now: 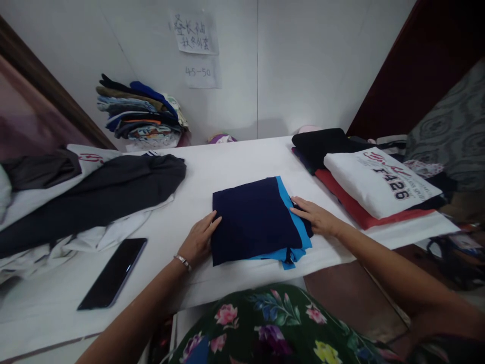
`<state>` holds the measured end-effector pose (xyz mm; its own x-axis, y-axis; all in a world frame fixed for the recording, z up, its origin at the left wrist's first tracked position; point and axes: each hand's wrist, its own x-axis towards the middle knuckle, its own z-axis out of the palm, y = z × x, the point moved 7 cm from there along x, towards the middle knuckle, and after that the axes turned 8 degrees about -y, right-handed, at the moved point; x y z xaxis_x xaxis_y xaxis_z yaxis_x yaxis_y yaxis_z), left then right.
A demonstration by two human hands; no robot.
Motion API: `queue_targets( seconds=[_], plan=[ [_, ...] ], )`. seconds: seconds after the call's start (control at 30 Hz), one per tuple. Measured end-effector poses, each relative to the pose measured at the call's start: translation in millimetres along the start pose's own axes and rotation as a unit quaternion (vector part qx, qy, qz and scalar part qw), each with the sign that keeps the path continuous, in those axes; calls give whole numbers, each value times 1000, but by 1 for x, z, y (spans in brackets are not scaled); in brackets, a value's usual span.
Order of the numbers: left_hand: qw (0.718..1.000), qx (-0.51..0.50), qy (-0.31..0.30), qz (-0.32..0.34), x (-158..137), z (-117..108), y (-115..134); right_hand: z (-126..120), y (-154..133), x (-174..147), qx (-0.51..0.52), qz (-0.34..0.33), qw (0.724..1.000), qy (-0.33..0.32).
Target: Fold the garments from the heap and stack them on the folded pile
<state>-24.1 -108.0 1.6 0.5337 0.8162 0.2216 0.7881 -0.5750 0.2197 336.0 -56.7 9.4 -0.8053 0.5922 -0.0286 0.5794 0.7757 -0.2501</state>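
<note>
A folded navy garment [253, 217] with bright blue panels lies on the white table in front of me. Its lower right corner is loose, with blue and dark cloth sticking out. My left hand [200, 236], with a bracelet at the wrist, grips the left edge, its fingertips on the cloth. On the opposite side my right hand [313, 215] holds the right edge, fingers over the blue strip and dark bunched fabric. Parts of both hands' fingers are hidden by the cloth and the hands themselves.
Unfolded dark clothes [144, 177] and white ones heap on the left, near a phone [113, 273]. At right stands a folded pile topped by a white printed shirt [382, 182]. A tall clothes stack [140, 111] rises by the wall at back left. The white table [235, 162] ends before my body.
</note>
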Motion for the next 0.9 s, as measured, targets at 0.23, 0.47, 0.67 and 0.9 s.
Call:
queue_targets(
  seconds=[0.23, 0.47, 0.67, 0.9],
  plan=[
    [999, 2, -46, 14, 3, 3, 1, 2, 2, 15, 42, -2, 999, 14],
    [956, -260, 88, -100, 34, -51, -16, -49, 3, 29, 333, 107, 917, 194],
    [791, -470, 251, -302, 64, -115, -35, -127, 18, 48, 470, 162, 802, 331],
    [550, -721, 71, -415, 88, -19, -41, -83, 67, 90, 441, 352, 799, 210]
  ],
)
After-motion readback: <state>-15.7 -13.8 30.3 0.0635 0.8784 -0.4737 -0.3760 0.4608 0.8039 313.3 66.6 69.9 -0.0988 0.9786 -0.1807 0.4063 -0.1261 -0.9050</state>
